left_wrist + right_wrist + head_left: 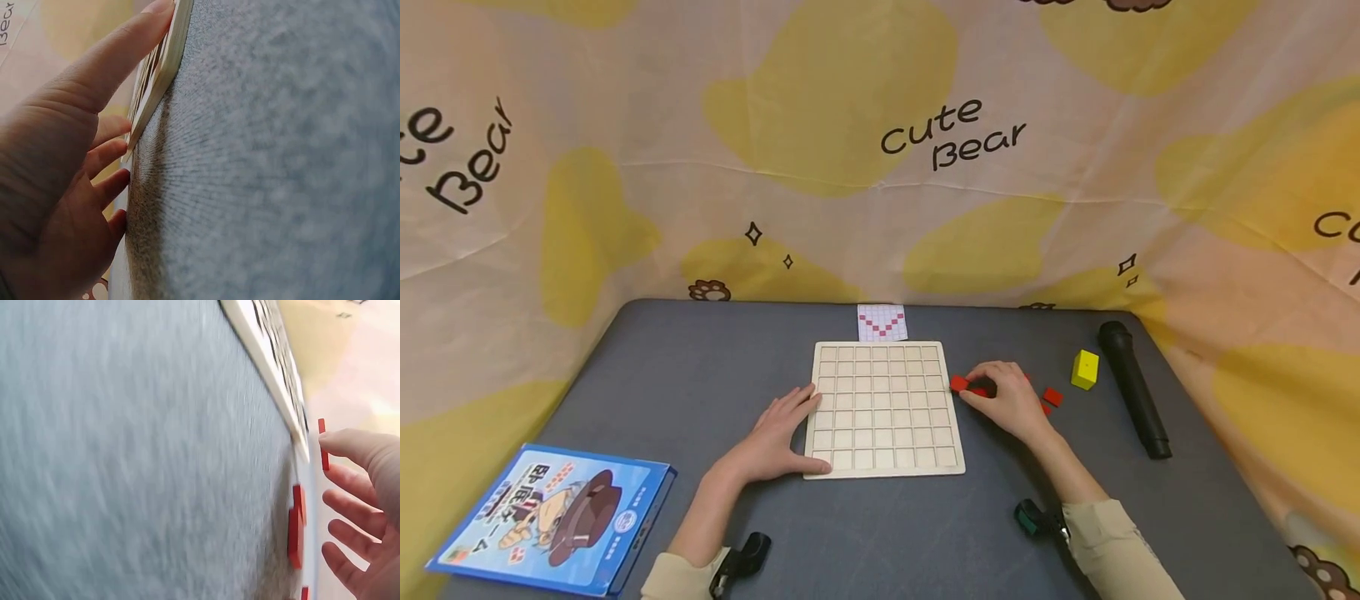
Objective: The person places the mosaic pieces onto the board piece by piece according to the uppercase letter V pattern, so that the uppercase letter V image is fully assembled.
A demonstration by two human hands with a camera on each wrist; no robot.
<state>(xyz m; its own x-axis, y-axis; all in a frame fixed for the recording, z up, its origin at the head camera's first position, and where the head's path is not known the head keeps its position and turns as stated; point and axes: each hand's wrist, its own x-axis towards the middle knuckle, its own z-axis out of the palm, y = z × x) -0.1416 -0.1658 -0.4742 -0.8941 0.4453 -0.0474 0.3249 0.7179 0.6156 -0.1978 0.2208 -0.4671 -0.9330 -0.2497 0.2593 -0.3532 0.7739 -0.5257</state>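
Note:
A square wooden grid board [880, 408] lies on the grey table, its cells bare. Along its left edge rests my left hand [777, 440], fingers spread, the thumb on the lower left corner; the left wrist view shows that thumb on the board's rim [164, 65]. Just off the board's right edge, my right hand [1009, 402] pinches a thin red square tile [959, 383] between thumb and index finger. In the right wrist view this tile [324, 445] is seen edge-on, raised off the table. Other red tiles [1053, 397] lie under and beside that hand.
A small pattern card [882, 322] with pink squares in a V shape lies behind the board. To the right are a yellow block [1085, 369] and a black microphone [1135, 390]. A blue box [553, 521] with a hat picture sits at the front left.

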